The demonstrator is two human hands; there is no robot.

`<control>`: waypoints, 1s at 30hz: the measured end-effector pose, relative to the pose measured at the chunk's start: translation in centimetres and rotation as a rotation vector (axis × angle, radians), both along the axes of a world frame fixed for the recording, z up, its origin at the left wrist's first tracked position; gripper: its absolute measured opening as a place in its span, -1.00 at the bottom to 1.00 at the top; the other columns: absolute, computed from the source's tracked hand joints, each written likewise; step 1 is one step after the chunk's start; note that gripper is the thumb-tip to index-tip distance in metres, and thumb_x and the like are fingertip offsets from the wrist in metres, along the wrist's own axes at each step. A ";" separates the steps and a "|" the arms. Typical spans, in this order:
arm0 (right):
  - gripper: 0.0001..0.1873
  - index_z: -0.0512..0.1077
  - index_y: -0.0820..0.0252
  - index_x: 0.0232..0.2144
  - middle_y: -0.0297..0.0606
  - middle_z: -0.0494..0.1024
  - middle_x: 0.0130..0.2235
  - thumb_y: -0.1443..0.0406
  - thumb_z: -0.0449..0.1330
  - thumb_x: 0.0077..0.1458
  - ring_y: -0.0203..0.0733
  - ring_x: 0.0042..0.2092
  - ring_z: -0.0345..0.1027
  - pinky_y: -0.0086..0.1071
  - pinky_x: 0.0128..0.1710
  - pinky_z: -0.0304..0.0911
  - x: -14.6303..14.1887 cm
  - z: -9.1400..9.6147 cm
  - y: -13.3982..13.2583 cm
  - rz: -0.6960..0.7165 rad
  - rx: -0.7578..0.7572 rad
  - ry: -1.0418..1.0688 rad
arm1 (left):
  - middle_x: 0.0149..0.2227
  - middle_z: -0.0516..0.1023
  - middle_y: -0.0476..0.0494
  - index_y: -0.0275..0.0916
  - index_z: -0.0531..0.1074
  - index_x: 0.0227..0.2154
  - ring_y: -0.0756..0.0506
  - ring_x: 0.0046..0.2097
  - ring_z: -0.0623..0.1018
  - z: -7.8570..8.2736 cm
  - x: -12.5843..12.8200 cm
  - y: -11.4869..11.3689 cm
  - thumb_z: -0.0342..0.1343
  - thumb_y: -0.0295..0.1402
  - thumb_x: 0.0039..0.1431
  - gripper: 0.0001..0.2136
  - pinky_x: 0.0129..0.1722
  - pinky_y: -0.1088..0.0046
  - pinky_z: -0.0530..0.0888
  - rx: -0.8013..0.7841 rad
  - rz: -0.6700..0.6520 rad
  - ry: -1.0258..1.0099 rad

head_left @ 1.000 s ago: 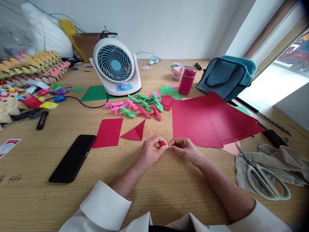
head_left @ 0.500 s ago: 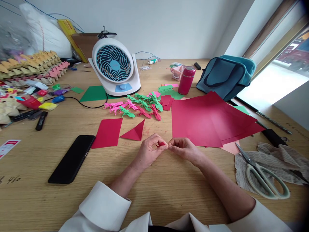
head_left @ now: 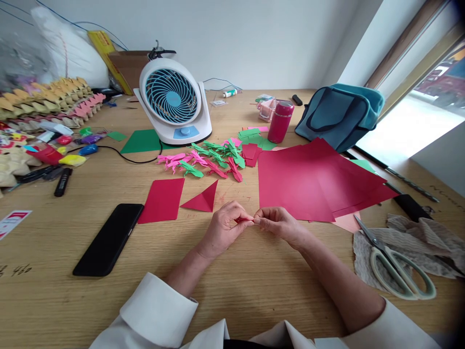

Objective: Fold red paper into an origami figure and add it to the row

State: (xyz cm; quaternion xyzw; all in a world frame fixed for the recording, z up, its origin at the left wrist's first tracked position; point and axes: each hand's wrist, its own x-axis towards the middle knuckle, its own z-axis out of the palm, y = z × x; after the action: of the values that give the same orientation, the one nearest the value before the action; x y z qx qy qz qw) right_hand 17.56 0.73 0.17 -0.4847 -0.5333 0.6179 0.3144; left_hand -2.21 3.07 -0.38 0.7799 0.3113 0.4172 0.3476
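Between my two hands is a small folded piece of red paper (head_left: 244, 220), mostly covered by fingers. My left hand (head_left: 228, 224) pinches it with thumb and forefinger. My right hand (head_left: 278, 223) is closed in a pinch at its right end, fingertips meeting those of the left. Just beyond my left hand lies a creased red paper triangle (head_left: 204, 198), with a flat red rectangular sheet (head_left: 162, 199) to its left. Past my hands sits a pile of folded paper figures (head_left: 214, 157) in green, pink and red.
Large red sheets (head_left: 294, 182) spread to the right, beside scissors (head_left: 394, 266) on a crumpled cloth (head_left: 410, 242). A black phone (head_left: 109, 240) lies at left. Behind stand a fan (head_left: 172, 102), a red flask (head_left: 281, 122) and a blue bag (head_left: 339, 116).
My fingers have shifted very slightly on the red paper, and less of it shows inside my left hand. Everything else on the table stays in place.
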 end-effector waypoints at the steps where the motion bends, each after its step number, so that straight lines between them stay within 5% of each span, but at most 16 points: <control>1: -0.50 0.45 0.22 -0.42 -0.47 0.16 -0.57 -0.11 0.30 -0.05 -0.40 -0.54 -0.11 -0.43 -0.57 -0.21 0.1 0.0 0.0 0.008 0.001 0.006 | -0.39 0.46 -0.07 -0.23 0.53 -0.37 -0.02 -0.31 0.47 0.0 0.0 0.0 0.20 -0.42 0.19 -0.96 -0.29 0.48 0.41 0.012 -0.001 0.009; 30: -0.56 0.46 0.21 -0.43 -0.42 0.25 -0.54 -0.07 0.29 -0.01 -0.35 -0.50 -0.02 -0.42 -0.52 -0.14 0.1 -0.1 0.1 -0.012 0.013 -0.023 | -0.40 0.45 -0.04 -0.23 0.39 -0.41 -0.07 -0.27 0.42 0.5 0.2 -0.6 0.13 -0.42 0.25 -0.89 -0.22 0.38 0.30 0.224 0.067 0.233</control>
State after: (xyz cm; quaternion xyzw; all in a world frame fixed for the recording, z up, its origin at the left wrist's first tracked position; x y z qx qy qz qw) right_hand 17.66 0.86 0.06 -0.4928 -0.5381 0.6070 0.3149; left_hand -1.98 2.48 0.13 0.8460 0.3272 0.3672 0.2059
